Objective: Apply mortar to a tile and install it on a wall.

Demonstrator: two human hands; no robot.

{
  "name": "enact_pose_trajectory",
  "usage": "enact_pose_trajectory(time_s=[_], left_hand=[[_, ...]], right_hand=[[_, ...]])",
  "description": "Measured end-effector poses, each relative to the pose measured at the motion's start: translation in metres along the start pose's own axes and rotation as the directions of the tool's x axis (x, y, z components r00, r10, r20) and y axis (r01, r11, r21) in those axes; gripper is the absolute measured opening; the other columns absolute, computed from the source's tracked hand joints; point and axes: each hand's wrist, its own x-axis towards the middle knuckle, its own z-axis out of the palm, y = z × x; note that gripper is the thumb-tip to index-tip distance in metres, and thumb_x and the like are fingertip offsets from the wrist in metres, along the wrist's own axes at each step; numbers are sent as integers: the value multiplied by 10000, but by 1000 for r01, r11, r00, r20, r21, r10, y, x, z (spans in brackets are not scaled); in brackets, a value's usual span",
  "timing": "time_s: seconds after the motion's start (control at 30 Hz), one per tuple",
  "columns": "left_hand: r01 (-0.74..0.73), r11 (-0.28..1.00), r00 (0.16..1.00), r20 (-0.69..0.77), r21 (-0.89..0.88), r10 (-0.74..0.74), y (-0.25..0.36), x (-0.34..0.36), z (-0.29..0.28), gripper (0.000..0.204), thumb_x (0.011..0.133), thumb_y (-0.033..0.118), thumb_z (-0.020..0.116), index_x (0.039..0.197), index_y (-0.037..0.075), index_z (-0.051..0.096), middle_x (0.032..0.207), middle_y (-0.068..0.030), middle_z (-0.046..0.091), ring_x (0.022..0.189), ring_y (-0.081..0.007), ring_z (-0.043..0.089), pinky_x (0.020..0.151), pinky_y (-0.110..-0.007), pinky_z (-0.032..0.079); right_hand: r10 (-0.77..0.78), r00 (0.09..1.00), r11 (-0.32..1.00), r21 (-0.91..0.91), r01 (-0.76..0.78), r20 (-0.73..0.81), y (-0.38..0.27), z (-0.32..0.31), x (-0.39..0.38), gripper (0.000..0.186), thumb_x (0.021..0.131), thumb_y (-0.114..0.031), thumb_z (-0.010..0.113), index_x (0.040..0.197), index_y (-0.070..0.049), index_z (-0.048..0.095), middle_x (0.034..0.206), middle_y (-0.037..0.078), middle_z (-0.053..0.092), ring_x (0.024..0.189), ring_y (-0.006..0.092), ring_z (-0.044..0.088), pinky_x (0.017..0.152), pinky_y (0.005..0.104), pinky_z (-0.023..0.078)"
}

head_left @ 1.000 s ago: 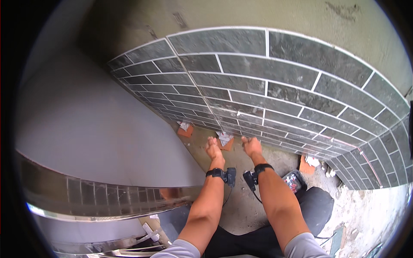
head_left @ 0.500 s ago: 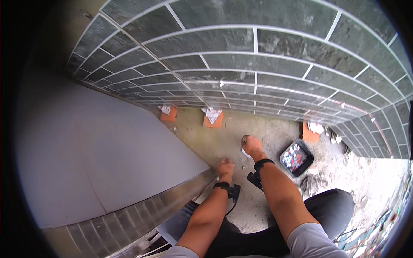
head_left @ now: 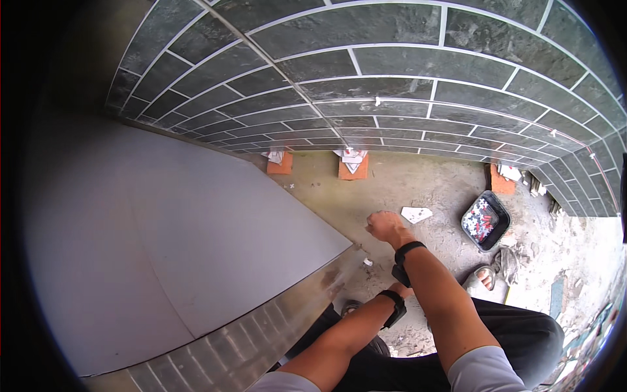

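A flat, white, angular shard (head_left: 417,214) lies on the grey concrete floor (head_left: 431,183) just right of the nearer right hand (head_left: 385,227), long axis roughly left-to-right, while the right forearm (head_left: 434,284) partly hides the left hand (head_left: 402,289); I cannot tell whether either is clenched.

Hands (head_left: 386,227) above floor (head_left: 424,179) (left partly hidden), white shard (head_left: 417,214) nearby.

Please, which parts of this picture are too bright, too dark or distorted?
In the head view, the floor at far right looks washed out; the joints of the tiled wall bend into arcs; the upper left sinks into darkness; the right hand is visible enough.
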Motion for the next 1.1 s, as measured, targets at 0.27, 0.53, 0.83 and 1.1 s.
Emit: enact_pose_trajectory(time_s=[0.27, 0.53, 0.83, 1.1], left_hand=[[37, 996, 999, -11, 81, -36, 20, 5, 0, 339, 885, 395, 622, 918, 58, 617, 867, -152, 663, 841, -283, 654, 717, -413, 468], [155, 988, 987, -29, -16, -156, 30, 26, -50, 405, 1011, 317, 433, 1278, 32, 539, 1257, -157, 606, 1139, -329, 584, 980, -457, 453], [266, 902, 953, -232, 340, -193, 134, 18, -162, 384, 992, 313, 449, 1229, 37, 571, 1201, -169, 627, 1103, -344, 600, 951, -457, 467], [383, 782, 919, -287, 492, -269, 166, 1, -126, 367, 975, 310, 464, 1186, 42, 600, 1151, -179, 647, 1071, -357, 614, 925, -457, 480]], right_hand=[[-178, 964, 984, -18, 178, -197, -85, 1, 85, 190, 819, -58, 570, 959, -71, 698, 1098, 162, 677, 1023, 316, 658, 859, 422, 540], [-362, 913, 926, -185, 329, -187, -128, 23, 203, 210, 843, -86, 548, 966, -58, 716, 1082, 109, 663, 1059, 280, 632, 873, 385, 539], [-504, 857, 832, -330, 446, -110, -141, 72, 268, 273, 882, -143, 545, 1110, -87, 684, 1226, 74, 584, 1147, 262, 554, 896, 359, 518], [-392, 916, 887, -296, 354, -79, -135, 81, 273, 270, 891, -143, 536, 1103, -68, 683, 1230, 106, 600, 1145, 290, 578, 868, 393, 533]])
